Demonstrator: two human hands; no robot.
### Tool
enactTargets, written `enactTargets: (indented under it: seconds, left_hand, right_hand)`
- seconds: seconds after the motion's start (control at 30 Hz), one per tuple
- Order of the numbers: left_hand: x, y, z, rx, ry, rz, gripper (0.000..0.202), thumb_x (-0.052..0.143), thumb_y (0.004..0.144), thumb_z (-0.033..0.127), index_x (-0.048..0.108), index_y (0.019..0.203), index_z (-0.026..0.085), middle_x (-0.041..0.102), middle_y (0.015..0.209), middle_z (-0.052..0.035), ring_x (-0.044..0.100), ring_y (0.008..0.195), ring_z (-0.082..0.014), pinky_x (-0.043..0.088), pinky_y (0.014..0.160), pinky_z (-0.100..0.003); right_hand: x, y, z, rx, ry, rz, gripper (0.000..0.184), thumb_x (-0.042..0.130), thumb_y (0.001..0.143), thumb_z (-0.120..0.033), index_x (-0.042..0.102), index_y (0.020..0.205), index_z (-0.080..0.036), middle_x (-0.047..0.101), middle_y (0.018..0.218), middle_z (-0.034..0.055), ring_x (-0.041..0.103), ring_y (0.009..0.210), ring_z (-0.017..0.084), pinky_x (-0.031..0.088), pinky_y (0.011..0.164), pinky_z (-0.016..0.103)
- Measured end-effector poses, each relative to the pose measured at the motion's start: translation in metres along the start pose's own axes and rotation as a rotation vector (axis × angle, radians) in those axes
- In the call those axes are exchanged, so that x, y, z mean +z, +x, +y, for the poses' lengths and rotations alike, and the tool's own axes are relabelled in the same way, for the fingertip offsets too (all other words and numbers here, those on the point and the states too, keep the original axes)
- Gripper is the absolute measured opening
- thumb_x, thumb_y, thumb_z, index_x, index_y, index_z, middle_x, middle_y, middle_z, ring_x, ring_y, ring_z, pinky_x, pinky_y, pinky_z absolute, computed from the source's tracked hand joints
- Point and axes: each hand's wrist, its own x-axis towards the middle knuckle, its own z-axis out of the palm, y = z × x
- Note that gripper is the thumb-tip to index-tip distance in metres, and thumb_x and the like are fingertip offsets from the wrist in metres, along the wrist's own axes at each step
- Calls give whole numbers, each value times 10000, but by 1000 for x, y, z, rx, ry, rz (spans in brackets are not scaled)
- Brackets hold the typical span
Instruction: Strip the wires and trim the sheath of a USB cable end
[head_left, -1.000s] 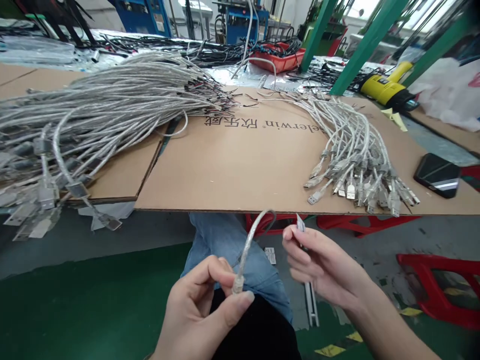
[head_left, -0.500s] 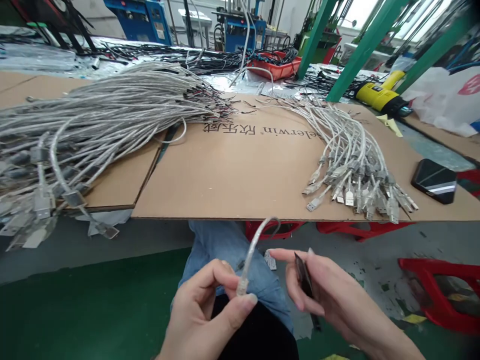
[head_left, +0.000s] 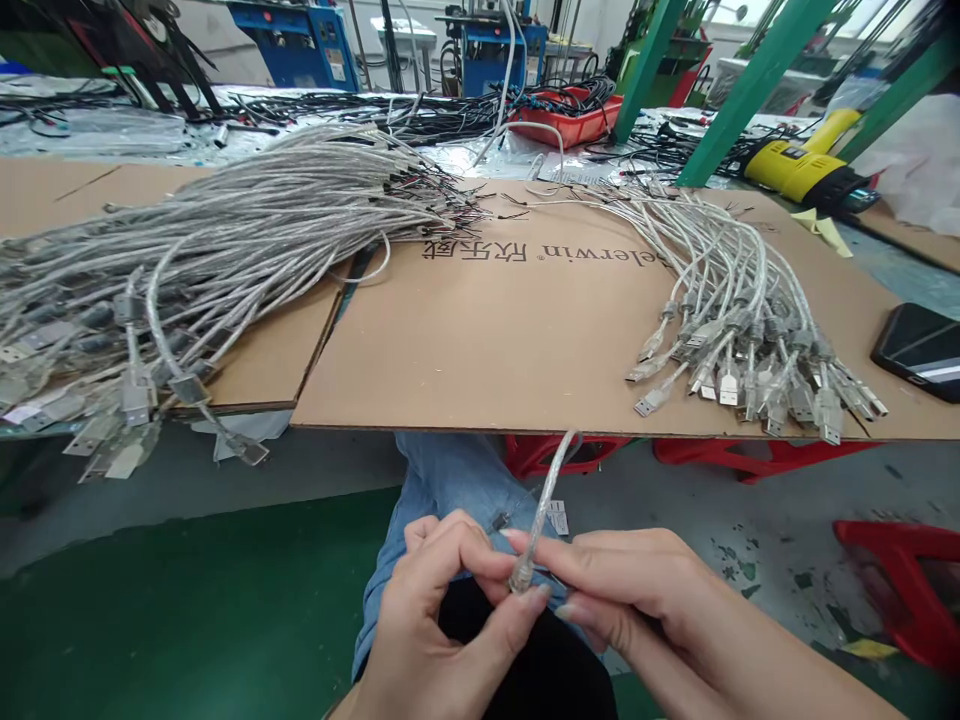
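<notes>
I can see a red tray (head_left: 571, 132) at one o'clock with dark wires (head_left: 574, 98) heaped in it. Down at five o'clock, over the lap, the left hand (head_left: 416, 620) pinches the end of a shiny, silvery cable (head_left: 547, 505) that bends at its top, and the right hand (head_left: 645, 585) is right beside it, but I can't tell whether it grips anything. Upside-down letters (head_left: 596, 256) on the cardboard (head_left: 480, 345), toward one o'clock, say "elerwin".
</notes>
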Motion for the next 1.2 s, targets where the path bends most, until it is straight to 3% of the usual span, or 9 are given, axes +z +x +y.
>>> enactTargets:
  seconds: [0.43, 0.7, 0.87, 1.03, 1.2]
  left_hand:
    - [-1, 0, 2, -7, -27, -38, 173, 666, 783, 169, 525, 718, 244, 543, 603, 67, 514, 594, -137, 391, 611, -297]
    - [-6, -2, -1, 7, 19, -83, 155, 638, 816, 185, 524, 728, 242, 544, 617, 56, 509, 604, -142, 381, 619, -308]
    - [-7, -2, 1, 17, 25, -65, 175, 657, 794, 174, 526, 696, 235, 534, 598, 61, 492, 591, -135, 367, 616, -302]
    - [-5, 1, 4, -88, -99, -35, 173, 686, 774, 218, 555, 662, 233, 537, 577, 55, 488, 582, -143, 380, 596, -293]
    - [-6, 4, 6, -179, -178, -44, 175, 699, 755, 235, 570, 637, 223, 528, 577, 38, 485, 591, -154, 401, 587, -293]
  right_hand:
    - [1, 0, 1, -44, -23, 24, 304, 403, 911, -119, 702, 943, -163, 765, 880, 88, 718, 773, 207, 521, 542, 237]
    - [4, 2, -1, -55, -39, 57, 299, 408, 912, -90, 696, 960, -155, 760, 947, 112, 724, 821, 219, 535, 518, 213]
    - [10, 4, 4, -103, 118, 125, 290, 416, 928, -112, 692, 972, -187, 767, 845, 58, 717, 682, 167, 550, 552, 191]
    - [4, 6, 2, -3, 118, 59, 296, 448, 927, -136, 663, 1111, -219, 766, 838, 20, 696, 629, 144, 564, 584, 187]
    - [1, 5, -3, 2, 29, 16, 305, 426, 892, -111, 720, 949, -168, 766, 898, 83, 717, 716, 201, 561, 569, 242]
